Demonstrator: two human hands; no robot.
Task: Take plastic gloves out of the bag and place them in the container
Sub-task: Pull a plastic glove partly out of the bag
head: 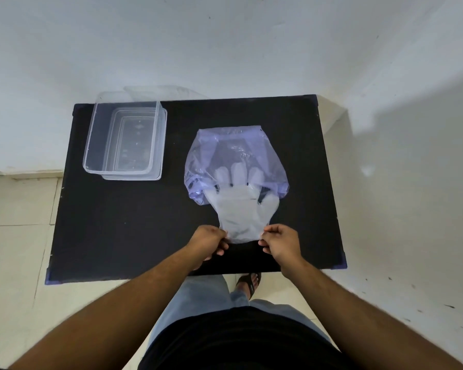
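Extraction is judged partly done: the plastic gloves (241, 209) lie half out of the bag (235, 156) near the middle of the dark surface (118, 222), cuff drawn toward the near edge, glove digits seen through the bag's film. The cuff corners are pinched by the fingers of the left hand (209, 243) and the right hand (280, 243), closed on the plastic. The container (91, 134), at the far left corner, appears empty. Full withdrawal and placement remain outstanding.
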